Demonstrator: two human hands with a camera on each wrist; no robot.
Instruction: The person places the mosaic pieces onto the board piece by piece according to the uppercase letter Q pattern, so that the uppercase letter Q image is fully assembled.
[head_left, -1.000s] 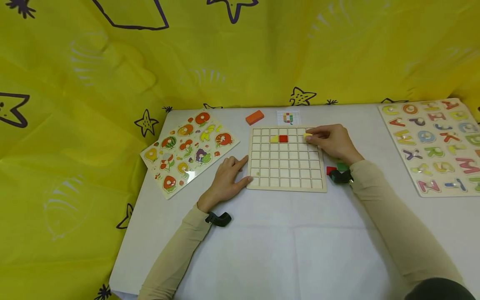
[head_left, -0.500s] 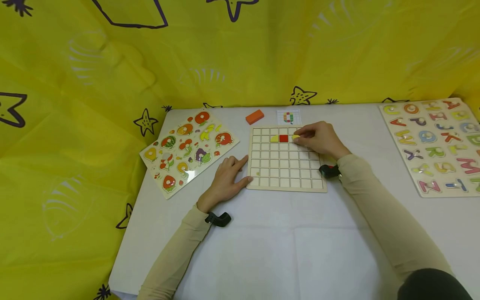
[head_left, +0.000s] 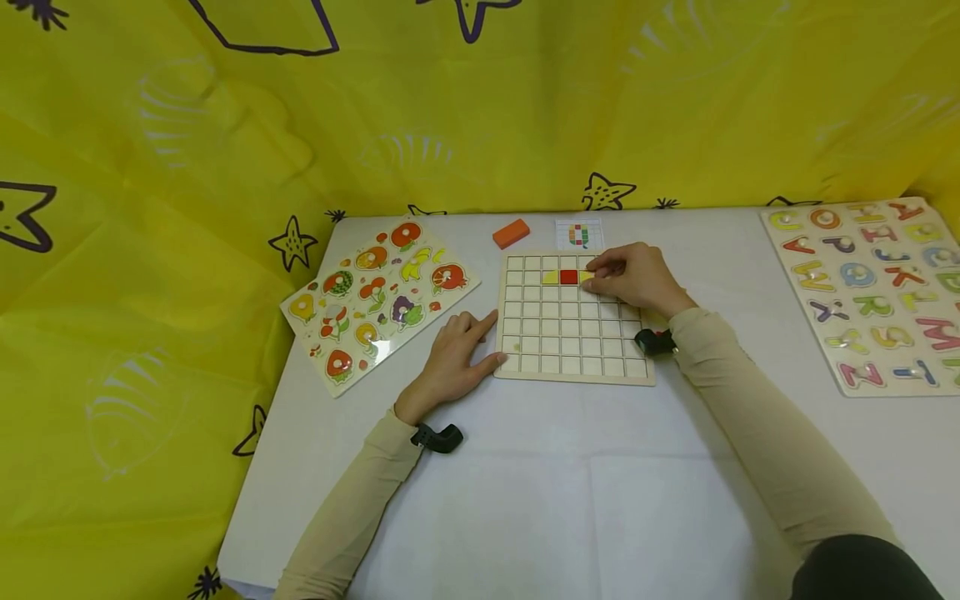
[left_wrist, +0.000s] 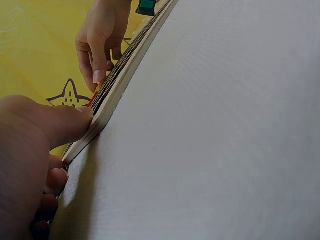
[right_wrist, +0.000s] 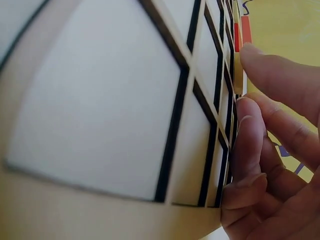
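Observation:
A wooden grid board (head_left: 570, 377) lies on the white table. In one of its upper rows sit a yellow tile with a rounded corner (head_left: 551, 278) and a red square tile (head_left: 569, 277). Directly right of the red one, my right hand (head_left: 636, 277) pinches a second yellow tile (right_wrist: 238, 75) between thumb and fingers, at its cell. My left hand (head_left: 448, 360) rests at the board's left side, forefinger against the edge and thumb on the near left corner. In the left wrist view the thumb (left_wrist: 70, 122) lies on the board's rim.
Behind the board lie an orange block (head_left: 512, 234) and a small pattern card (head_left: 579, 235). A fruit puzzle board (head_left: 382, 304) is at the left, a letter puzzle board (head_left: 873, 296) at the right. Loose tiles beside the board are mostly hidden by my right wrist.
My right hand has moved left over the board with the yellow tile, from near the right edge to beside the red tile, and lowered it there. The left hand has stayed still.

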